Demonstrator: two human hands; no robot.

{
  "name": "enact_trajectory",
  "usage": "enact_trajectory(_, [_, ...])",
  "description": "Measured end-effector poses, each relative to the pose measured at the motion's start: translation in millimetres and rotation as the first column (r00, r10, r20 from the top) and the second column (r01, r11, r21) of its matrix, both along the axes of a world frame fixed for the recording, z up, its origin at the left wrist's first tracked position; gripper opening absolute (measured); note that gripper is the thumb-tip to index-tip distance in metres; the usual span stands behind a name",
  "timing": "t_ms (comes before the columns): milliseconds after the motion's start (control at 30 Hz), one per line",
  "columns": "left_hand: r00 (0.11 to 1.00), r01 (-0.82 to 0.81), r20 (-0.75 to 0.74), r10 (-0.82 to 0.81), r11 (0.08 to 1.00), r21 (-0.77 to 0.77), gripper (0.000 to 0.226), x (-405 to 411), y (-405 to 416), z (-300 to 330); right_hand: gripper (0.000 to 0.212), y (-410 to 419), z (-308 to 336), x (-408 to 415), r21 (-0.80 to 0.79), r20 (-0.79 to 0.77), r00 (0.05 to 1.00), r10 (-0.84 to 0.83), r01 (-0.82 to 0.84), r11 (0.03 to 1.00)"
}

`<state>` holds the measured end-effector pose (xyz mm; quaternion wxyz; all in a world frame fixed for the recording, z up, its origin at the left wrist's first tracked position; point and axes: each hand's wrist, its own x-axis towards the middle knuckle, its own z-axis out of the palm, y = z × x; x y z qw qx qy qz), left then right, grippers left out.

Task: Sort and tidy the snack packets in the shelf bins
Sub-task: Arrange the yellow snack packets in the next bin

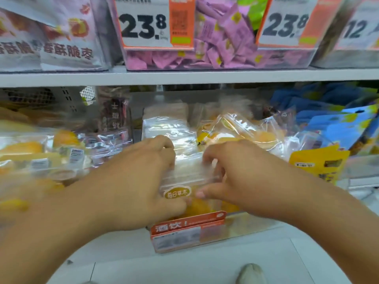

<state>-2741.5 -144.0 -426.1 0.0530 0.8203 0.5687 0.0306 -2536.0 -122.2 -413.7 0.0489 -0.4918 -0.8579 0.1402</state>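
Both hands grip 1 clear snack packet (185,177) at the front edge of the lower shelf's middle bin (242,226): left hand (141,177) and right hand (231,173) fingers curl over its sides. Film looks light, soft, slippery; hold by the edges. Readable: price tags (143,27) "23.8"; bin label (180,224) "酒饮!".

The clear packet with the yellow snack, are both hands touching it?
Touching. The head view shows the left hand and right hand gripping the clear packet from either side.
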Motion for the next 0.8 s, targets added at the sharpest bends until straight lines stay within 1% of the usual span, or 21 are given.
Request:
enact_trajectory(33, [1.0, -0.007, -0.024, 0.007, 1.0, 0.0, 0.071, 1.2, 0.4, -1.0, 0.038, 1.1, -4.6, -2.1, -0.1, 0.02, 1.0, -0.002, 0.004, 0.995])
enact_trajectory(67, [0.999, -0.016, -0.037, 0.016, 1.0, -0.004, 0.076, 1.9, 1.4, -1.4, 0.037, 2.9, -9.4, -2.8, -0.188, -0.012, 1.0, -0.001, -0.001, 0.982])
enact_trajectory(133, [0.999, -0.038, -0.03, 0.038, 0.999, -0.026, 0.087, 2.0, 3.4, -1.3, 0.038, 6.9, -19.7, -4.1, -0.311, -0.156, 0.987, -0.036, -0.015, 0.95])
enact_trajectory(200, [0.998, -0.026, -0.053, 0.024, 0.999, -0.033, 0.107, 2.9, 3.2, -4.1, 0.036, 6.6, -30.2, -8.0, -0.356, -0.27, 0.96, -0.074, -0.028, 0.934])
enact_trajectory(233, [0.997, -0.007, -0.076, 0.006, 1.0, -0.02, 0.116, 3.9, 2.7, -5.2, 0.036, 5.1, -34.0, -11.1, -0.359, -0.291, 0.954, -0.078, -0.034, 0.933])
enact_trajectory(267, [0.995, 0.014, -0.096, -0.014, 1.0, -0.007, 0.121, 5.3, 2.9, -6.6, 0.036, 3.4, -35.9, -12.6, -0.34, -0.276, 0.959, -0.058, -0.04, 0.94])
enact_trajectory(333, [0.993, 0.038, -0.116, -0.037, 0.999, 0.005, 0.122, 6.8, 6.6, -7.9, 0.037, -1.7, -27.6, -9.0, -0.255, -0.217, 0.976, 0.001, -0.058, 0.965])
enact_trajectory(367, [0.993, 0.038, -0.112, -0.036, 0.999, 0.016, 0.121, 6.7, 9.9, -7.5, 0.036, -3.1, -19.8, -3.5, -0.212, -0.232, 0.973, 0.002, -0.053, 0.976])
enact_trajectory(400, [0.995, 0.039, -0.097, -0.036, 0.999, 0.025, 0.12, 5.8, 14.2, -7.1, 0.035, -3.2, -10.5, 4.6, -0.17, -0.289, 0.957, -0.022, -0.029, 0.985])
enact_trajectory(467, [0.997, 0.05, -0.067, -0.049, 0.999, 0.018, 0.117, 4.3, 19.4, -6.0, 0.036, -0.7, 3.2, 24.3, -0.021, -0.386, 0.919, -0.073, 0.07, 0.997])
enact_trajectory(500, [0.997, 0.054, -0.059, -0.053, 0.998, 0.013, 0.116, 3.7, 20.2, -5.9, 0.037, 2.5, 8.2, 33.5, 0.076, -0.366, 0.927, -0.076, 0.112, 0.991])
enact_trajectory(533, [0.997, 0.055, -0.052, -0.055, 0.998, 0.006, 0.114, 2.8, 20.2, -6.5, 0.04, 5.9, 11.3, 43.5, 0.153, -0.313, 0.945, -0.091, 0.145, 0.978])
enact_trajectory(567, [0.998, 0.053, -0.043, -0.053, 0.999, -0.003, 0.114, 1.7, 20.1, -7.0, 0.045, 7.8, 14.4, 53.0, 0.187, -0.245, 0.963, -0.115, 0.164, 0.969])
enact_trajectory(600, [0.998, 0.049, -0.036, -0.05, 0.999, -0.012, 0.114, 0.2, 20.2, -7.5, 0.053, 8.3, 18.2, 61.8, 0.181, -0.187, 0.972, -0.142, 0.176, 0.968])
enact_trajectory(633, [0.998, 0.051, -0.031, -0.051, 0.999, -0.015, 0.115, -1.0, 19.6, -6.9, 0.059, 7.5, 22.0, 70.4, 0.151, -0.173, 0.973, -0.154, 0.181, 0.972])
enact_trajectory(667, [0.998, 0.056, -0.028, -0.056, 0.998, -0.011, 0.118, -2.6, 19.5, -6.9, 0.06, 5.4, 25.4, 77.5, 0.115, -0.207, 0.967, -0.149, 0.175, 0.978])
enact_trajectory(733, [0.997, 0.069, -0.021, -0.069, 0.997, 0.014, 0.123, -5.7, 18.6, -8.5, 0.051, -4.1, 29.9, 82.8, 0.074, -0.258, 0.963, -0.084, 0.106, 0.992])
enact_trajectory(767, [0.997, 0.076, -0.017, -0.075, 0.996, 0.036, 0.124, -6.6, 18.1, -10.0, 0.045, -11.0, 29.7, 80.6, 0.061, -0.194, 0.98, -0.044, 0.056, 0.997])
enact_trajectory(800, [0.996, 0.09, -0.016, -0.089, 0.993, 0.077, 0.123, -6.4, 16.8, -11.6, 0.041, -17.4, 26.4, 75.7, 0.052, -0.061, 0.998, -0.007, 0.011, 0.999])
